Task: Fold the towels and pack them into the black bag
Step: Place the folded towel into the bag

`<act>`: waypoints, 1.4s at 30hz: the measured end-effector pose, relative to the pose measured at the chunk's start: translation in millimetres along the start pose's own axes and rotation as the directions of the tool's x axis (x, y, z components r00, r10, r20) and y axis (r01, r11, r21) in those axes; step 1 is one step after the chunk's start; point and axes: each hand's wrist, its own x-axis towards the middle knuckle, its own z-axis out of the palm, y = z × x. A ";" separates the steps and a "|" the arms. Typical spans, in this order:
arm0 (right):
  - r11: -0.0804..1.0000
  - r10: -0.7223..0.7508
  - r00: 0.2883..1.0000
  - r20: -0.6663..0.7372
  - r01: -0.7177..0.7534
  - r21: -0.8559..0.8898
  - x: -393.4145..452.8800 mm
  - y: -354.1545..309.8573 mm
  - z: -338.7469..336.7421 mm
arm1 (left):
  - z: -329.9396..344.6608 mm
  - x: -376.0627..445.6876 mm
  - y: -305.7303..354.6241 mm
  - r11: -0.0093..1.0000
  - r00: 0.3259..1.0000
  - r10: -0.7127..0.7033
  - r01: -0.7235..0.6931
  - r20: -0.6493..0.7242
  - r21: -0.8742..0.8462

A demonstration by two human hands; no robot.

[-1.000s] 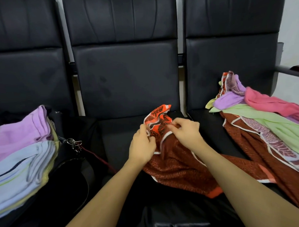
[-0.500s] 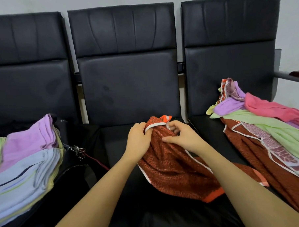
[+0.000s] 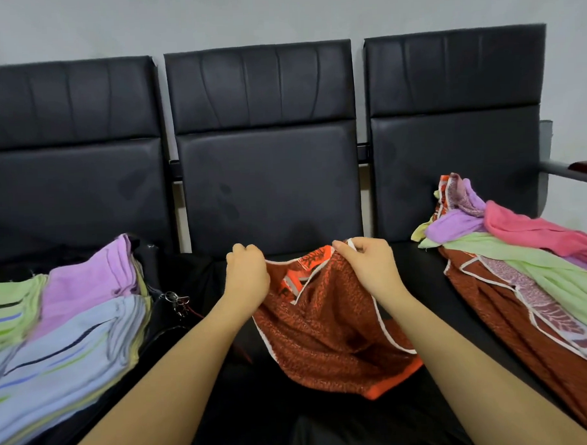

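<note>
A rust-red patterned towel (image 3: pixel 324 335) with white piping and an orange edge hangs over the middle seat. My left hand (image 3: pixel 247 274) grips its upper left corner and my right hand (image 3: pixel 368 262) pinches its upper right corner, the top edge stretched between them. The black bag (image 3: pixel 173 278) sits on the left seat, mostly hidden under a stack of folded towels (image 3: pixel 64 326) in lilac, pale blue and green. A heap of unfolded towels (image 3: pixel 522 259), pink, green, lilac and rust-red, lies on the right seat.
Three black padded chairs (image 3: pixel 267 189) stand in a row against a grey wall. A metal key ring (image 3: pixel 174 300) hangs at the bag's edge. An armrest (image 3: pixel 572 171) juts out at the far right. Dark shiny fabric lies at the bottom edge.
My hands have moved apart and lifted a little, spreading the towel's top edge between them. The view has tilted up, showing more of the chair backs and wall.
</note>
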 end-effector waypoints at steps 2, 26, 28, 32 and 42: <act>1.000 0.002 0.999 -0.053 -0.003 -0.015 0.0 -7.9 0.5 | -8.2 1.0 -5.1 1.000 0.998 -0.021 0.020 -0.055 -0.024; 0.961 0.023 0.882 -0.471 0.111 0.254 86.5 -159.1 -50.9 | -165.4 62.0 13.4 0.587 0.927 -0.215 -0.128 -0.307 -0.799; 0.958 0.067 0.860 -0.506 0.086 0.274 86.7 -157.2 -53.8 | -172.6 64.2 10.4 0.627 0.923 -0.218 -0.117 -0.317 -0.770; 0.959 0.188 0.803 -0.566 -0.026 0.281 80.1 -149.5 -58.3 | -179.5 65.7 5.6 0.763 0.952 -0.109 -0.105 -0.288 -0.638; 0.986 0.146 0.805 -0.574 -0.073 0.149 69.3 -147.2 -76.2 | -174.4 65.9 2.4 0.904 0.900 -0.113 -0.084 -0.422 -0.420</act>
